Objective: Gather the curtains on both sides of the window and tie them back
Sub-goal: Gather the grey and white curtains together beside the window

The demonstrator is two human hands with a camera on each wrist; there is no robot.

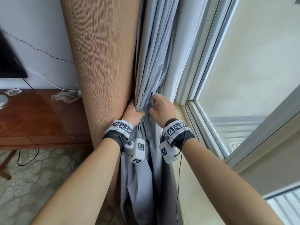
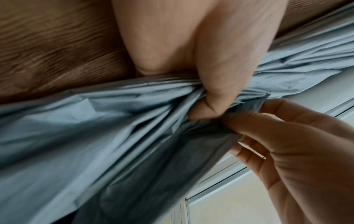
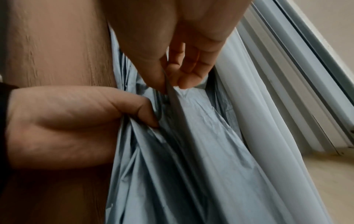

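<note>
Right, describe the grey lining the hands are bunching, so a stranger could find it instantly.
Start at the window frame on the right; just left of it hangs a tall brown ribbed curtain. Between them falls the blue-grey lining, gripped by the left hand and pinched by the right hand. Unlike the coarse brown curtain, it is smooth, thin and sharply creased.

The grip is where the left hand (image 1: 133, 111) and right hand (image 1: 162, 108) clutch the pale grey curtain fabric (image 1: 146, 159). Left of it, at about the same height, stands a polished reddish-brown wooden table (image 1: 40, 114). The crumpled clear plastic wrapper (image 1: 65, 96) is the thing on the table nearest the grip. A smaller clear crumpled piece (image 1: 13, 91) and a round grey metal base (image 1: 3, 99) lie farther left. Below and left of the grip, a pale green floral carpet (image 1: 32, 184) carries the table's leg (image 1: 5, 169) and a looped black cable (image 1: 27, 158). A cream sill (image 1: 194, 184) runs just right of the grip.
</note>
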